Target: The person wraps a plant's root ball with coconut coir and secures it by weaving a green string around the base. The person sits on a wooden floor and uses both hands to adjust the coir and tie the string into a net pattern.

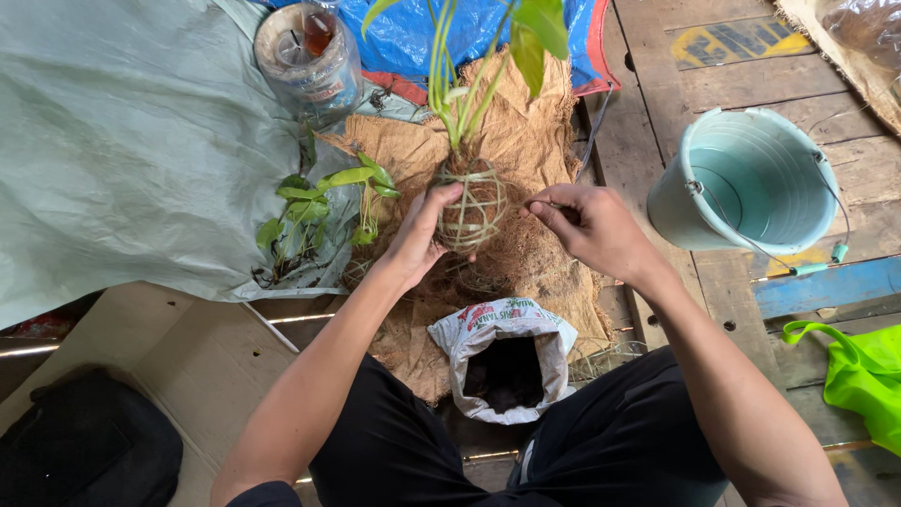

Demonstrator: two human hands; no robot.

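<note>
Both bare forearms are reaching forward from the lap, the left hand (pixel 419 237) cupping with fingers curled and thumb up, the right hand (pixel 591 225) bending at the wrist, fingertips (pixel 542 208) pinching together toward the left.

A pale green plastic bucket (pixel 751 178) with a wire handle stands on the wooden plank floor (pixel 657 103). An open white sack (pixel 507 361) of dark soil sits between the knees. Loose leafy cuttings (pixel 314 211) lie on a grey-green tarp (pixel 122 141), near a clear plastic jar (pixel 308 61). A bright green bag (pixel 859 376) lies at the right edge, a black bag (pixel 84 446) at bottom left.
</note>
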